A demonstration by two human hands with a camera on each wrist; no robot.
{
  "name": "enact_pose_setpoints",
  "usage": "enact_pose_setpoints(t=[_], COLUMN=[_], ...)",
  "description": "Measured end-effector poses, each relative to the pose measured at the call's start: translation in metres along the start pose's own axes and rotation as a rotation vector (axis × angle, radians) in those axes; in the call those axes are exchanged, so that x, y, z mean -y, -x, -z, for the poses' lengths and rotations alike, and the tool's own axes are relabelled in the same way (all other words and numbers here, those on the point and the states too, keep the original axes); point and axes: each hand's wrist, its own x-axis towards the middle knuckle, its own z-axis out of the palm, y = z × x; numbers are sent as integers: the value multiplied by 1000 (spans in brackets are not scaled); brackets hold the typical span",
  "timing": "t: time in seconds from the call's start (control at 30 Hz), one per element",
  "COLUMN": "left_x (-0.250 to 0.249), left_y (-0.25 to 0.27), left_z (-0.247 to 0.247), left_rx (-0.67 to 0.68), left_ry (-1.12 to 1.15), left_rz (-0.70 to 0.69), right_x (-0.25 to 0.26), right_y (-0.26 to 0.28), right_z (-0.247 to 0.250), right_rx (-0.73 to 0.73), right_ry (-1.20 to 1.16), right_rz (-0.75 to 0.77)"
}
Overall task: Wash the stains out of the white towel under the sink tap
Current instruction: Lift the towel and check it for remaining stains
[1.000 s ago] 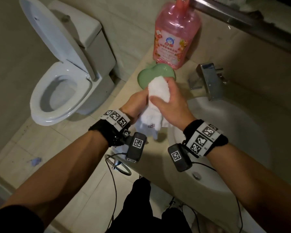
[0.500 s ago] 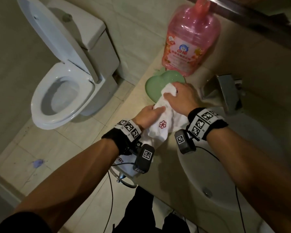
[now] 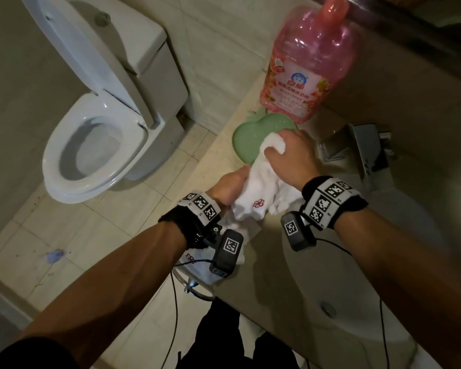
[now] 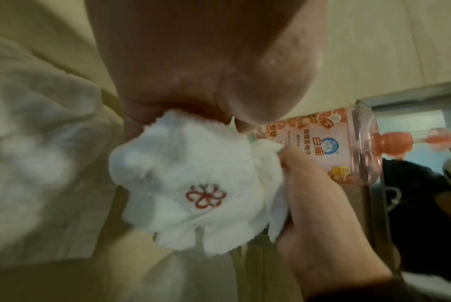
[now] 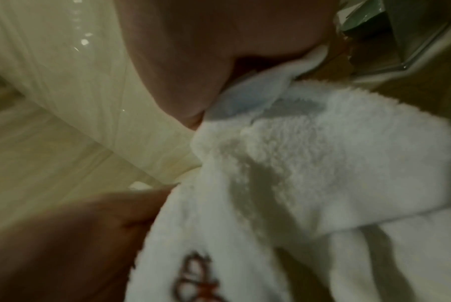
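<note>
Bunching between both hands, the white towel sits over the counter just left of the sink, its upper end overlapping the near edge of a green dish. A small red flower mark shows on the lower fold, and a loose part of the cloth trails down under the left wrist toward the counter's front edge. The left hand grips the lower left side of the towel, fingers curled into the cloth; the left wrist view shows the fabric squeezed out below the palm. The right hand holds the upper end, fingers wrapped over a rolled wad of cloth that sticks out past the knuckles. In the right wrist view the towel fills most of the frame and the fingertips are hidden, so how tightly they close is hard to judge, though the cloth seems pinched against the palm.

Behind the dish stands a large pink bottle with a printed label, touching or nearly touching the dish's far rim. The tap is to the right of the right hand, at the back of the sink, apart from the towel. A toilet with its lid raised stands on the tiled floor to the left of the counter.
</note>
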Motion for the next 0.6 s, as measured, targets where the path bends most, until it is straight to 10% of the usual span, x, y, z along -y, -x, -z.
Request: enact_pose_setpoints(t=[0.27, 0.6], left_x=[-7, -39], left_y=[47, 144], left_z=[-6, -60], left_rx=[253, 107], left_ry=[72, -17], left_rz=[119, -318], right_x=[-1, -63], right_y=[82, 185], right_z=[57, 110], right_rx=[-92, 102], right_ry=[-119, 131], right_rz=[189, 417])
